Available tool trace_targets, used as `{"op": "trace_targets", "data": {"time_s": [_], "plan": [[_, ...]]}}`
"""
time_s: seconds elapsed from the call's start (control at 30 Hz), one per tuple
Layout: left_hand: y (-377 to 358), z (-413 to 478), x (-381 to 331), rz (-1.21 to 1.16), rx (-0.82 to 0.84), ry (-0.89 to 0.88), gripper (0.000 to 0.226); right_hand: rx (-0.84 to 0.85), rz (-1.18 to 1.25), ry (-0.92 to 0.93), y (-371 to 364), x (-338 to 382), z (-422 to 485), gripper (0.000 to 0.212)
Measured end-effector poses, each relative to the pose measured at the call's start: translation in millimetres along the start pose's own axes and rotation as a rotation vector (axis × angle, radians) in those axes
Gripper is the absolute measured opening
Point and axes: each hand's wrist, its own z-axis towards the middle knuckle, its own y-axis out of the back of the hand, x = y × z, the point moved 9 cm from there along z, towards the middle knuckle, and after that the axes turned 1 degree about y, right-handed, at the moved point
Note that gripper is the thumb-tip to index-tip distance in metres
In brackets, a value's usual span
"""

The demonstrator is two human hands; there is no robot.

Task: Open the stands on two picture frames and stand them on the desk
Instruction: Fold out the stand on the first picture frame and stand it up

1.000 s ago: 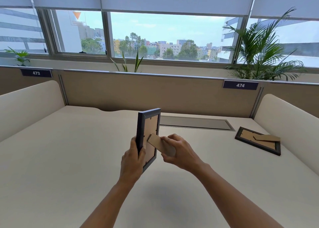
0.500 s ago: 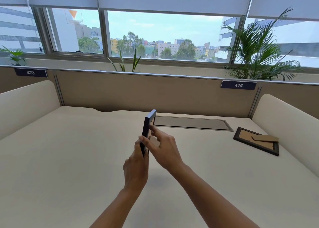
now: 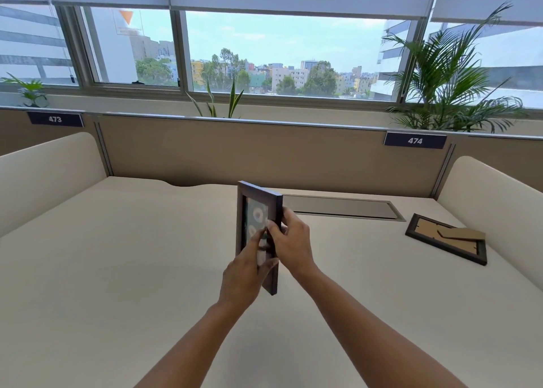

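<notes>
I hold a dark picture frame (image 3: 256, 202) upright above the middle of the desk (image 3: 117, 270), its patterned picture side turned toward me. My left hand (image 3: 245, 273) grips its lower part from the front. My right hand (image 3: 289, 245) grips its right edge, fingers wrapped behind. The frame's stand is hidden behind it. A second dark frame (image 3: 446, 242) lies face down at the desk's right, its brown cardboard stand (image 3: 461, 234) raised slightly off the backing.
A grey cable flap (image 3: 338, 208) is set into the desk behind the held frame. Cream side dividers (image 3: 493, 205) flank the desk, and a beige back partition (image 3: 264, 152) with the label 474 closes the far edge. Plants stand on the sill.
The held frame has been turned about its vertical axis: a second ago its brown back and stand faced me, then it was edge-on, now the picture side faces me. The right hand left the stand.
</notes>
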Motion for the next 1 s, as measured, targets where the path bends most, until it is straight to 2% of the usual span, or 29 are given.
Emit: {"op": "trace_targets", "data": {"time_s": [0.07, 0.23, 0.33, 0.47, 0.63, 1.0], "plan": [[8.0, 10.5, 12.7, 0.02, 0.018, 0.039, 0.054, 0.046, 0.075, -0.017, -3.7, -9.6, 5.9, 0.024], [51.5, 40.1, 47.0, -0.27, -0.194, 0.209, 0.039, 0.126, 0.336, -0.113, -13.5, -33.9, 23.8, 0.026], [55.6, 52.0, 79.9, -0.376, -0.191, 0.397, 0.046, 0.192, 0.481, -0.166, -22.4, -46.9, 33.3, 0.028], [45.8, 60.5, 103.5, -0.447, -0.09, 0.504, 0.053, 0.245, 0.54, -0.201, -31.5, -65.3, 43.9, 0.029], [29.3, 63.1, 111.5, -0.497, 0.006, 0.529, 0.045, 0.297, 0.579, -0.214, -42.4, -82.4, 52.1, 0.027], [28.6, 57.8, 120.8, -0.479, -0.171, 0.548, 0.035, 0.342, 0.63, -0.256, -47.7, -104.3, 57.5, 0.026]]}}
